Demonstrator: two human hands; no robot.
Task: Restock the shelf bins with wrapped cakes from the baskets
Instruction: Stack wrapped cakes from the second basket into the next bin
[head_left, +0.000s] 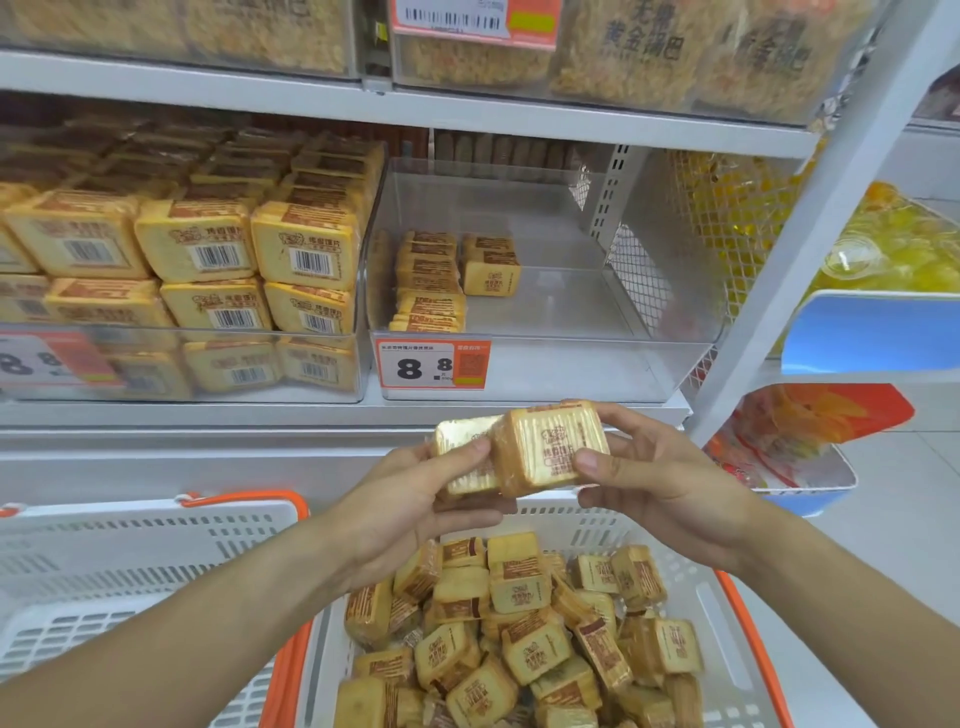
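Note:
Two wrapped cakes are held side by side in front of the shelf edge. My left hand (415, 499) grips the left cake (460, 441), thumb on its top. My right hand (660, 483) grips the right cake (545, 447), thumb pressed on its printed face. Below them a white basket with orange trim (737, 613) holds several loose wrapped cakes (524, 634). Ahead, the clear right shelf bin (597, 358) holds a few cakes (441, 280) stacked at its left side. The clear left shelf bin (197, 395) is packed with cakes.
A second white basket (104, 571) stands at the lower left, no cakes showing in it. A price tag reading 8.8 (431, 364) hangs on the right bin's front. A white shelf upright (810, 234) rises at the right, with blue-and-white trays (872, 332) of yellow goods beyond it.

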